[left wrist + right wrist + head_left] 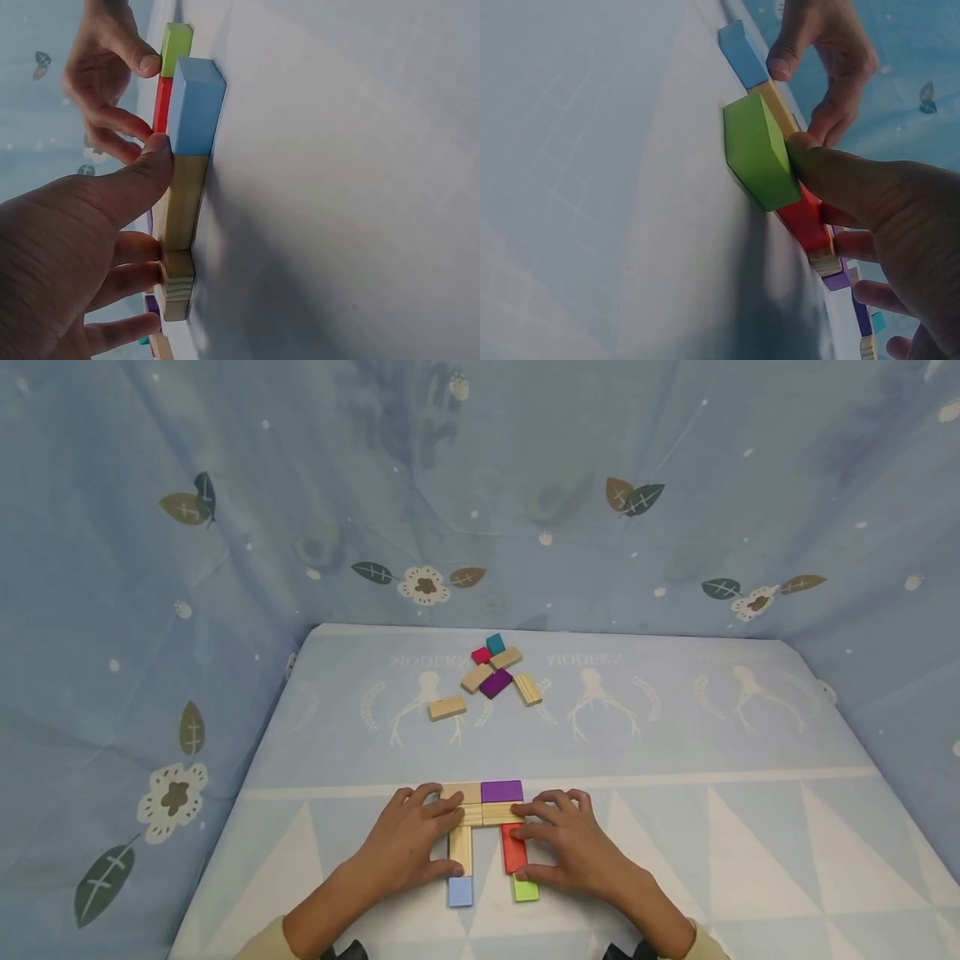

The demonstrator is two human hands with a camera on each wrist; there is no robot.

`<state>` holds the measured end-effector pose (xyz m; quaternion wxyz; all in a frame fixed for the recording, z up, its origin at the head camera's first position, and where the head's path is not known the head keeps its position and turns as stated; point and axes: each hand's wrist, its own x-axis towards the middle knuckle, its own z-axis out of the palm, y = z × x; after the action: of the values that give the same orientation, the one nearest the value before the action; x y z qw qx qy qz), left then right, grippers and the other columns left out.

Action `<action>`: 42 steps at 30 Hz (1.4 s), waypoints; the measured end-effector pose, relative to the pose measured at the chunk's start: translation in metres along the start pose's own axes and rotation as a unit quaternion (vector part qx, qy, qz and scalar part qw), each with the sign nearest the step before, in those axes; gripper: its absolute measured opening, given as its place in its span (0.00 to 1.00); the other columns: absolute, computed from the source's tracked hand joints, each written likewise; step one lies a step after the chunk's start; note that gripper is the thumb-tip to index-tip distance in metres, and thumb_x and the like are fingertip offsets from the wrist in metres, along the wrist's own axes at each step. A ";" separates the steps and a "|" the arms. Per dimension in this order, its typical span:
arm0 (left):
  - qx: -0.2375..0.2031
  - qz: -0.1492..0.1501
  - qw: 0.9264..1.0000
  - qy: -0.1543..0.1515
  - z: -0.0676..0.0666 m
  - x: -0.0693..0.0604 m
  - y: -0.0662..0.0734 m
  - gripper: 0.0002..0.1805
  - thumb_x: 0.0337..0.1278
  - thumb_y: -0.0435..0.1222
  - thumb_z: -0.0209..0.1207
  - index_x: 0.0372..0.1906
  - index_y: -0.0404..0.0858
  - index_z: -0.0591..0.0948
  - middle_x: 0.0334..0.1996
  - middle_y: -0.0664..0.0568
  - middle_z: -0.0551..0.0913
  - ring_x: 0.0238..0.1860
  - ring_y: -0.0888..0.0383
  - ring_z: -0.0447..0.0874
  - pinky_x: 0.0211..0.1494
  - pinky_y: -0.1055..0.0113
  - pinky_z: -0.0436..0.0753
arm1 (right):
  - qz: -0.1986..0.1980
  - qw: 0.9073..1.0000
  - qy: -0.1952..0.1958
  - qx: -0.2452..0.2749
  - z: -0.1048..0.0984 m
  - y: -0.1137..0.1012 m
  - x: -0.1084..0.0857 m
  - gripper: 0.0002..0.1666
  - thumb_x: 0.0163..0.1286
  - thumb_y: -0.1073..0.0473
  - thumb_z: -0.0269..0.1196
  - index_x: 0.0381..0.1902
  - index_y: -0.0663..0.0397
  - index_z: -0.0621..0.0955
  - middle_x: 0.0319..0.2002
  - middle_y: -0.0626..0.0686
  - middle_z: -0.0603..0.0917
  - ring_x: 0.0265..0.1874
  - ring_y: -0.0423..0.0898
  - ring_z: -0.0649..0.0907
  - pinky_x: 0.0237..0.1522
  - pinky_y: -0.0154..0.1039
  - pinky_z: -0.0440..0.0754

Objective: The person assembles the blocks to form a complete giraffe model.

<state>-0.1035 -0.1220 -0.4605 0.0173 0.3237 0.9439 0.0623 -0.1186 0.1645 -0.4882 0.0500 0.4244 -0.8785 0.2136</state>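
Flat wooden blocks lie edge to edge on the cloth in an arch-like layout. Its top has a plain block (465, 791) beside a purple block (501, 791), above two grained blocks (498, 813). One leg is a plain block (462, 846) with a light blue block (461, 893) below; the other is a red block (513, 853) above a green block (528, 892). My left hand (408, 841) touches the left side, thumb near the blue block's joint. With fingers spread, my right hand (581, 847) touches the right side, its thumb by the red-green joint.
Farther back lie several loose blocks: a teal block (495, 644), a small crimson block (481, 656), a dark purple block (496, 683) and plain ones, including a plain block (447, 707) at the left. A blue patterned curtain (525, 527) rises behind the cloth-covered table (675, 852).
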 end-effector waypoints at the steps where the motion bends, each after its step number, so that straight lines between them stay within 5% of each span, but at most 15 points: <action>1: 0.004 0.000 1.000 -0.001 0.000 0.000 0.001 0.38 0.42 0.65 0.68 0.56 0.45 0.83 0.63 0.53 0.77 0.65 0.46 0.67 0.59 0.47 0.70 | 0.000 1.000 0.001 0.000 0.000 0.000 0.000 0.26 0.55 0.33 0.71 0.46 0.38 0.86 0.58 0.43 0.79 0.55 0.47 0.72 0.52 0.58 0.61; 7: 0.037 -0.001 0.999 -0.009 -0.006 -0.001 0.010 0.37 0.47 0.64 0.66 0.56 0.44 0.83 0.63 0.51 0.77 0.70 0.43 0.61 0.63 0.44 0.66 | 0.000 1.000 0.002 0.008 0.001 0.001 -0.001 0.25 0.55 0.34 0.71 0.46 0.39 0.86 0.58 0.43 0.78 0.55 0.46 0.72 0.52 0.58 0.61; 14: 0.025 0.002 1.000 0.001 0.000 -0.010 0.018 0.34 0.48 0.64 0.65 0.55 0.46 0.84 0.60 0.55 0.80 0.68 0.45 0.65 0.61 0.47 0.68 | 0.008 1.000 0.007 0.018 0.004 0.001 -0.004 0.25 0.56 0.34 0.71 0.45 0.39 0.86 0.59 0.44 0.79 0.55 0.45 0.72 0.52 0.58 0.60; 28: -0.010 0.001 0.997 0.076 0.017 -0.022 0.016 0.32 0.49 0.60 0.66 0.56 0.45 0.85 0.59 0.58 0.80 0.64 0.47 0.70 0.54 0.52 0.71 | 0.003 1.000 0.019 0.018 0.006 0.001 -0.006 0.24 0.59 0.36 0.69 0.48 0.40 0.86 0.61 0.44 0.77 0.57 0.48 0.71 0.52 0.59 0.58; 33: -0.006 -0.002 0.997 0.076 0.015 -0.023 0.016 0.32 0.51 0.59 0.65 0.57 0.45 0.84 0.59 0.57 0.80 0.63 0.46 0.71 0.53 0.52 0.72 | 0.006 1.000 0.026 0.013 -0.015 0.010 0.026 0.20 0.61 0.41 0.70 0.48 0.41 0.86 0.59 0.46 0.79 0.59 0.50 0.70 0.53 0.59 0.59; 38: 0.000 -0.013 0.998 0.069 0.015 -0.023 0.018 0.32 0.51 0.59 0.66 0.57 0.44 0.84 0.60 0.57 0.79 0.63 0.45 0.71 0.52 0.51 0.72 | 0.071 0.997 0.039 -0.008 -0.033 0.062 0.083 0.24 0.61 0.47 0.72 0.53 0.46 0.84 0.60 0.51 0.78 0.59 0.54 0.72 0.53 0.57 0.65; 42: -0.005 -0.020 0.998 0.060 0.016 -0.022 0.022 0.31 0.50 0.59 0.66 0.56 0.44 0.84 0.60 0.57 0.79 0.63 0.45 0.72 0.52 0.51 0.72 | 0.156 0.986 -0.040 -0.040 -0.038 0.113 0.119 0.34 0.61 0.50 0.73 0.64 0.49 0.77 0.67 0.55 0.72 0.63 0.59 0.70 0.56 0.60 0.68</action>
<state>-0.0718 -0.1163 -0.4736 -0.0366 0.3001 0.9493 0.0865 -0.2843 0.1562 -0.4597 -0.0021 0.2883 -0.9431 0.1658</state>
